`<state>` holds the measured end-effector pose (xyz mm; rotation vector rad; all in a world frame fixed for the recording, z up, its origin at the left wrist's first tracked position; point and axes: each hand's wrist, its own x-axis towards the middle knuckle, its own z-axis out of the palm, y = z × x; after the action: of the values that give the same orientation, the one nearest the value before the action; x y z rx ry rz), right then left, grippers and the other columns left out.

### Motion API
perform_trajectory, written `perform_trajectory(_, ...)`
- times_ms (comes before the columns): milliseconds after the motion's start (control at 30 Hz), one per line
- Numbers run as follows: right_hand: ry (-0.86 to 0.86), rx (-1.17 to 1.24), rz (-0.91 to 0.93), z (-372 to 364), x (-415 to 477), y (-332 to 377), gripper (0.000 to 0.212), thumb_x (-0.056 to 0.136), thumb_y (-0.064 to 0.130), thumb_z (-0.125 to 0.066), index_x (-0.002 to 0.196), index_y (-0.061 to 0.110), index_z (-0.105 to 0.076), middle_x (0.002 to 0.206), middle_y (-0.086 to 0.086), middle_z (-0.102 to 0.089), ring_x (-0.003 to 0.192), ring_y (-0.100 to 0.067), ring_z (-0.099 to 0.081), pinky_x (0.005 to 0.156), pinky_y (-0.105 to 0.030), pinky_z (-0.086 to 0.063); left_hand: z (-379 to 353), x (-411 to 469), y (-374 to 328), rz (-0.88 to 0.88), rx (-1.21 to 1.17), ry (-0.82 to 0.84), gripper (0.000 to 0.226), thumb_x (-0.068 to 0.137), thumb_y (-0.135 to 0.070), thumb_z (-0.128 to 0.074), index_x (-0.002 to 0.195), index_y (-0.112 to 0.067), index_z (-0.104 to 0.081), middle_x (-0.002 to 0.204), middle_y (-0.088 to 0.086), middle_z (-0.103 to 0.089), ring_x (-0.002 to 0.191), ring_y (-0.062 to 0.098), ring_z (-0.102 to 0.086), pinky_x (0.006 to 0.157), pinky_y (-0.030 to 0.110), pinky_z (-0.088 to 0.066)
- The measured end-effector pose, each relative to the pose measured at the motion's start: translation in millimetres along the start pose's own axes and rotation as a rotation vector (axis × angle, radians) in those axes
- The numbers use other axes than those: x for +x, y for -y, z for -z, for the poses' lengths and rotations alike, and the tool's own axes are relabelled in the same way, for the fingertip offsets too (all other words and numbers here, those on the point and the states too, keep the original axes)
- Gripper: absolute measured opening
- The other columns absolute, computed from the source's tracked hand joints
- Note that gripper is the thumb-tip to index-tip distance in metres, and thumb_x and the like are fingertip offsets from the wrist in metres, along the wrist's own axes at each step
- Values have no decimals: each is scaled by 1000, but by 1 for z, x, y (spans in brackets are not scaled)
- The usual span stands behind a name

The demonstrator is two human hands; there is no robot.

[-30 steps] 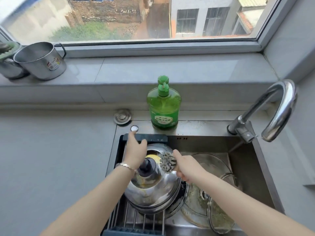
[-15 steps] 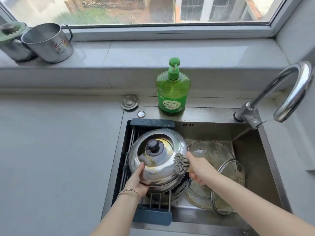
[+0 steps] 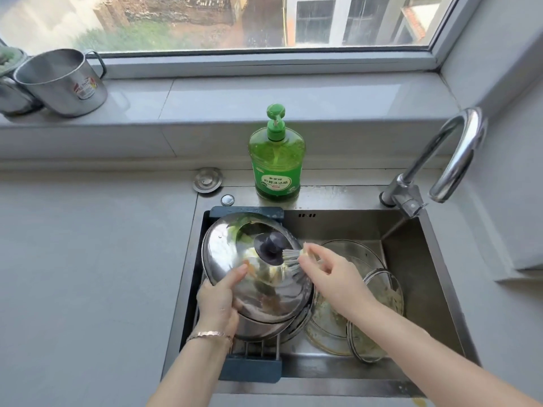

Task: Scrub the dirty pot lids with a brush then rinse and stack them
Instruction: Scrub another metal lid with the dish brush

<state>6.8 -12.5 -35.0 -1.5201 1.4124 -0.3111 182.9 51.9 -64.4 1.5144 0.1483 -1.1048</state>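
- Fingers (image 3: 307, 261) of the right hand (image 3: 332, 277) pinch a brush (image 3: 289, 259), bristles against the knob (image 3: 269, 245) of a steel lid (image 3: 232, 248).
- Left hand (image 3: 219, 304) grips that lid's near rim, thumb on top.
- Lid sits tilted over a rack (image 3: 249, 370) across the sink (image 3: 426, 289); dirty glass lids (image 3: 355, 257) lie beside it.

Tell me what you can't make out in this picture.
Head view:
1. Handle of the brush: buried in the right hand; only bristles show.
2. Whatever sits under the steel lid: covered by it and the left hand.
3. On the sill, the far-left pot: cut by the frame edge.
4. Label on the soap bottle: print too small.
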Motion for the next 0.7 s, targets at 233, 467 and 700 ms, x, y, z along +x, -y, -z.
perform_trajectory(233,-91,-332,339,5,-41,2,29,86,47,-57,111,34,-54,75,7,-49,75,-14,-50,58,-21,-33,-27,-73,-18,-261,182,188,20,72,9,-72,89,-1,-67,70,7,-73,60,18,-70,51,25,-56)
perform_trajectory(467,-298,-228,371,-1,-70,3,30,81,53,-49,98,30,-57,64,6,-51,57,-10,-48,53,-22,-38,-44,-101,-11,-173,119,174,16,73,7,-71,82,-6,-68,68,10,-72,59,22,-68,55,31,-58)
perform_trajectory(700,-102,-134,171,14,-91,-17,21,89,45,-52,100,27,-56,77,4,-63,63,-7,-50,60,-25,-41,-42,-107,-10,-198,147,112,17,71,2,-74,81,-10,-66,70,5,-71,63,21,-67,58,28,-57)
